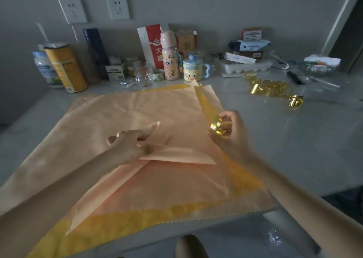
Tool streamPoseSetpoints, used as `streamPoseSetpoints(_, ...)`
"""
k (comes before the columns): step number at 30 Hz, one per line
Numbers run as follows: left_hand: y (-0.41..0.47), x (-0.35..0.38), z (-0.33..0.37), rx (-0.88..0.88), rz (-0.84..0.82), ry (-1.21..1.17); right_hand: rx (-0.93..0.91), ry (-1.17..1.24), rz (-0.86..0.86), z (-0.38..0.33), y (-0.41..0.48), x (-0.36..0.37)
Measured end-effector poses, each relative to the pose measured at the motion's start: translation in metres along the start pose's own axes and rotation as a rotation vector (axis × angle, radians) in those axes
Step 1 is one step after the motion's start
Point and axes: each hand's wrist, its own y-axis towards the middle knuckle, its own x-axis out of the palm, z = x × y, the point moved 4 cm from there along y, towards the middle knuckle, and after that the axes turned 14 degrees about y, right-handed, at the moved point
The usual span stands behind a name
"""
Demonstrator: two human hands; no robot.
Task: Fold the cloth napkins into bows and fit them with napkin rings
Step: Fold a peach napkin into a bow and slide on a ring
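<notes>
**Fig.** Head view, mid-fold. L hand (127, 146): fingers curled, pinching the gathered ctr of the folded peach cloth napkin (188, 156). The napkin's pointed ends fan out to the R, upper R and lower L. It lies on a flat peach cloth square (127, 108), which sits atop a yellow cloth w/ zigzag edge (141, 221). Both are spread on the pale glossy table (294, 140), at its near edge. R hand (231, 129): thumb & fingers pinch a shiny gold metal napkin ring (215, 127), held near the cloths' R edge, apart from the folded napkin. Spare gold rings (269, 89) are heaped far R, well apart. Along the back wall: pink cartoon bottle (170, 59), lidded cartoon mug (193, 70), clear glass (143, 74), yellow canister (65, 69).
</notes>
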Motion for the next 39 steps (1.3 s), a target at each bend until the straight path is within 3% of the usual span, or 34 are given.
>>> streamPoseSetpoints(5,-0.02,-0.023,-0.036,-0.056,0.086,0.011,0.051,0.082,-0.185,-0.035,0.003,0.06)
streamPoseSetpoints(9,-0.033,-0.031,-0.065,-0.144,0.095,0.199,0.017,-0.053,-0.423,-0.05,0.001,0.115)
streamPoseSetpoints(11,-0.039,-0.035,-0.053,-0.055,0.206,0.361,0.022,-0.073,-0.472,-0.046,-0.004,0.13)
streamPoseSetpoints(13,-0.041,-0.033,-0.029,0.159,0.259,0.39,0.079,0.001,-0.448,-0.037,-0.003,0.139)
streamPoseSetpoints(16,-0.038,-0.016,0.004,0.361,0.078,0.075,0.219,0.21,-0.271,-0.022,0.0,0.132)
streamPoseSetpoints(21,-0.039,0.001,-0.004,0.293,-0.25,-0.298,0.187,0.114,-0.322,-0.021,-0.005,0.13)
streamPoseSetpoints(24,-0.037,-0.001,-0.01,0.31,-0.365,-0.322,0.011,-0.048,-0.262,-0.025,-0.005,0.132)
streamPoseSetpoints(27,-0.037,-0.001,-0.006,0.3,-0.242,-0.232,-0.073,-0.175,-0.212,-0.03,-0.006,0.127)
streamPoseSetpoints(31,-0.042,-0.005,-0.006,0.268,-0.076,-0.162,-0.084,-0.185,-0.324,-0.044,-0.009,0.119)
streamPoseSetpoints(36,-0.047,-0.001,-0.005,0.347,-0.273,-0.143,-0.009,-0.124,-0.4,-0.045,-0.014,0.121)
streamPoseSetpoints(39,-0.046,-0.001,-0.009,0.343,-0.269,-0.165,-0.051,-0.181,-0.409,-0.049,-0.017,0.123)
